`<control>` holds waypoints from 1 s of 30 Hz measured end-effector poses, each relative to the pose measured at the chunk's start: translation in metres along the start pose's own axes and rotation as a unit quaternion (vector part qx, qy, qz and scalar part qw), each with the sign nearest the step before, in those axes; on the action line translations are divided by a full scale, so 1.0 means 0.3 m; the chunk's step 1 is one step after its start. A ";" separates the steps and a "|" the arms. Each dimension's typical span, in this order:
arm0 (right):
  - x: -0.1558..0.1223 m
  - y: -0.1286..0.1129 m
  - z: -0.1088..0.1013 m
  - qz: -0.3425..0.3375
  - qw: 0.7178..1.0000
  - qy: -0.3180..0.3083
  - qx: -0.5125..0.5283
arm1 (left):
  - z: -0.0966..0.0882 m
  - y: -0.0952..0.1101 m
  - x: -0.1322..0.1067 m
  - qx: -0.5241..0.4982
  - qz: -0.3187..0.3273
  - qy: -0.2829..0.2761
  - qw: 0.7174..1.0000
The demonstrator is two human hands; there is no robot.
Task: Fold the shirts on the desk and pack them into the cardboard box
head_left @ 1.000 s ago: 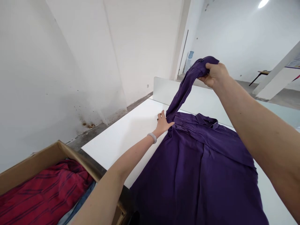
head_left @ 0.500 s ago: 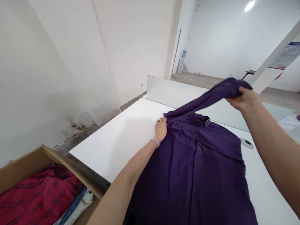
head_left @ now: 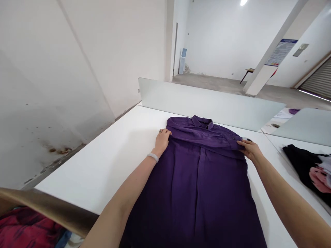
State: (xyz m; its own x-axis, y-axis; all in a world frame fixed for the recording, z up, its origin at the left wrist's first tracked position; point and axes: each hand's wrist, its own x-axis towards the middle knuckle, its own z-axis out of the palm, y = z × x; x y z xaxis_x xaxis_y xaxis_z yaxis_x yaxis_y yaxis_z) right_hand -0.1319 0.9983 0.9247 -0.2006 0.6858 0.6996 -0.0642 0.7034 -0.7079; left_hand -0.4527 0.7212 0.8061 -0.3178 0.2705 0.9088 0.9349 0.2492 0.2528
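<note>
A purple long-sleeved shirt [head_left: 184, 179] lies spread on the white table [head_left: 124, 137], its collar [head_left: 202, 122] toward the far edge. Both sleeves are folded across the chest. My left hand [head_left: 162, 139], with a ring and a pale bracelet, has its fingers closed on the shirt's left edge below the shoulder. At the other side, my right hand [head_left: 249, 148] pinches the cuff end of the upper sleeve, over the shirt's right edge. The lower hem runs out of view at the bottom.
A cardboard box [head_left: 49, 210] with a red garment [head_left: 28, 229] and other clothes stands at the lower left. A frosted divider [head_left: 207, 100] lines the table's far edge. Black and pink clothing [head_left: 307, 165] lies at the right. A white roll [head_left: 247, 139] sits behind my right hand.
My right hand has brought the raised sleeve down and rightward across the chest. My left hand stays at the shirt's left edge. The view has turned to the right.
</note>
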 end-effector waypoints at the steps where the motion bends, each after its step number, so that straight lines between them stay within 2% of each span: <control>1: 0.014 -0.010 -0.011 0.012 1.000 0.002 0.005 | -0.001 0.001 0.000 0.000 0.000 0.001 1.000; 4: 0.032 -0.039 -0.038 0.028 0.999 0.016 0.020 | -0.004 0.000 0.001 0.004 0.005 0.006 1.000; 7: 0.012 -0.043 -0.055 0.027 0.999 0.020 0.007 | -0.007 -0.004 0.002 0.005 0.013 0.009 1.000; 14: -0.054 0.015 -0.090 0.037 0.989 -0.010 -0.143 | -0.013 -0.012 -0.003 -0.021 0.020 -0.002 1.000; 16: -0.043 -0.005 -0.083 0.011 0.979 0.005 -0.203 | -0.015 -0.013 -0.005 -0.030 0.016 -0.005 0.999; 18: -0.027 -0.052 -0.047 -0.059 0.951 0.038 -0.301 | -0.016 -0.015 -0.006 -0.038 0.015 -0.007 0.999; 20: -0.016 -0.119 0.030 -0.154 0.903 0.042 -0.399 | -0.016 -0.019 -0.007 -0.045 0.015 -0.008 0.999; 22: -0.019 -0.191 0.150 -0.236 0.862 -0.014 -0.448 | -0.015 -0.024 -0.007 -0.051 0.017 -0.011 0.998; 25: -0.048 -0.287 0.388 -0.321 0.826 -0.126 -0.446 | -0.013 -0.033 -0.006 -0.058 0.022 -0.013 0.998; 30: -0.138 -0.395 0.786 -0.438 0.757 -0.249 -0.417 | -0.008 -0.041 -0.004 -0.041 0.027 -0.017 0.999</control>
State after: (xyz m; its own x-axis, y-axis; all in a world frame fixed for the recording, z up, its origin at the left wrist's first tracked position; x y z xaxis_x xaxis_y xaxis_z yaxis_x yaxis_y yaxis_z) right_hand -0.3465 0.8425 0.9566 -0.7948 -0.1204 0.5948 0.2127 0.8627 0.4588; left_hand -0.4635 0.7156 0.8026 -0.2698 0.3132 0.9106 0.9604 0.1557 0.2310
